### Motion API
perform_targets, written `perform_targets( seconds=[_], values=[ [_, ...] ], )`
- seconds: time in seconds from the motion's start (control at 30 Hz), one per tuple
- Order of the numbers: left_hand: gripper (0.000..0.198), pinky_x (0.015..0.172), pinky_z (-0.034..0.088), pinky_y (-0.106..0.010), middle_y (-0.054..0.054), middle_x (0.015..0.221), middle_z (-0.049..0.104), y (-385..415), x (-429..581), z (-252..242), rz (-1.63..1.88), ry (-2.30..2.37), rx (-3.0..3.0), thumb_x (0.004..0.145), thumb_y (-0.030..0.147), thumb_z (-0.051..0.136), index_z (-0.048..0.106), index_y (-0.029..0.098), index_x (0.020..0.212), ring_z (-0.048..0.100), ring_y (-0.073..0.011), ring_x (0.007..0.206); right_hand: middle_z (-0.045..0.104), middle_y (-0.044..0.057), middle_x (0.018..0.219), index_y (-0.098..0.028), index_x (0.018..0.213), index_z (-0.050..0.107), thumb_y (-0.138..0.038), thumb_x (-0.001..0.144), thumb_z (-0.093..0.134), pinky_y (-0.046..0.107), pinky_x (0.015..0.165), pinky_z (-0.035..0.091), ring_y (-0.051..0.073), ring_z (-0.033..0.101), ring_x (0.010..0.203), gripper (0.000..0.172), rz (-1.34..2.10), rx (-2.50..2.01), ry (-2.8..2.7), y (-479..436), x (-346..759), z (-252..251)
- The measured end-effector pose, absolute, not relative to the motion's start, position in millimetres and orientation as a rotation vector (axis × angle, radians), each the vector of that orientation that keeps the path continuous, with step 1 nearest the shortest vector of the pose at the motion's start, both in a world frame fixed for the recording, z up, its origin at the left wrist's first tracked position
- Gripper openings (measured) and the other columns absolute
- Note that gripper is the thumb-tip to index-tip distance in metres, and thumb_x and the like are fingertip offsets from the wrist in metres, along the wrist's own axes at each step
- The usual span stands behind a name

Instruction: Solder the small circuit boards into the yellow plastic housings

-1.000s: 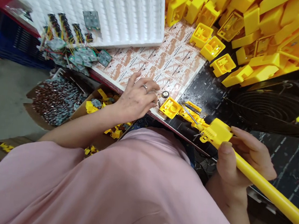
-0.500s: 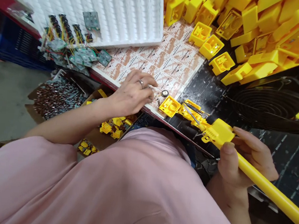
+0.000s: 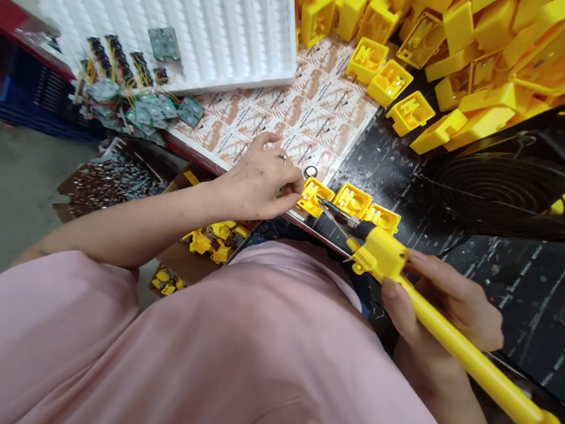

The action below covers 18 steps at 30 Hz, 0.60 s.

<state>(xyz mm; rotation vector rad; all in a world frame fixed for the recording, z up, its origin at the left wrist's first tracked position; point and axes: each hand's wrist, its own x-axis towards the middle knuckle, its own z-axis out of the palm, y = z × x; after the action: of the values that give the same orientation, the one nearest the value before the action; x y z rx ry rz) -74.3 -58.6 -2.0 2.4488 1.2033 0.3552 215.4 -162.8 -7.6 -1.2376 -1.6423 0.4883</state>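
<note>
The right hand's (image 3: 458, 299) grip is wrapped round the yellow iron's (image 3: 478, 361) handle, the metal tip slanting left over a yellow case (image 3: 307, 207) by the tabletop's (image 3: 322, 112) near edge. The left hand (image 3: 258, 180) has its fingers curled narrow at the case's left side, a bit of green showing among them; whether they hold it, one cannot tell. A disc (image 3: 311, 172) lies just beyond the case; two more cases (image 3: 353, 195) sit right of it. Farther out are a black fan (image 3: 499, 193) right, a yellow heap (image 3: 479, 37) far right, and boards (image 3: 152, 109) by white foam (image 3: 220, 26) far left.
</note>
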Motion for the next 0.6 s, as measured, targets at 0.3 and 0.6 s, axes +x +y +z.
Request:
perform_targets(
  seconds=[0.3,0.6],
  values=[
    [0.023,0.116,0.042,-0.053,-0.001,0.071,0.069,-52.3,-69.3,-0.6,0.249,1.209,2.571,0.087,0.028,0.051,0.07,0.022,0.076,0.064,-0.0199,0.079,0.076,-0.002,0.076,-0.023,0.093,0.064,-0.017,0.076,0.092,0.017,0.04,0.049,0.013,0.071,0.056,0.034,0.265,-0.959,-2.026,-151.1,203.3,4.0],
    [0.021,0.115,0.042,-0.054,-0.001,0.069,0.066,-48.4,-66.8,-2.7,0.232,1.2,2.573,0.083,0.028,0.052,0.069,0.023,0.072,0.061,-0.0206,0.078,0.077,-0.002,0.076,-0.021,0.085,0.062,-0.023,0.088,0.085,0.016,0.049,0.053,0.01,0.071,0.059,0.023,0.208,-0.869,-2.204,-139.0,196.5,22.1]
  ],
)
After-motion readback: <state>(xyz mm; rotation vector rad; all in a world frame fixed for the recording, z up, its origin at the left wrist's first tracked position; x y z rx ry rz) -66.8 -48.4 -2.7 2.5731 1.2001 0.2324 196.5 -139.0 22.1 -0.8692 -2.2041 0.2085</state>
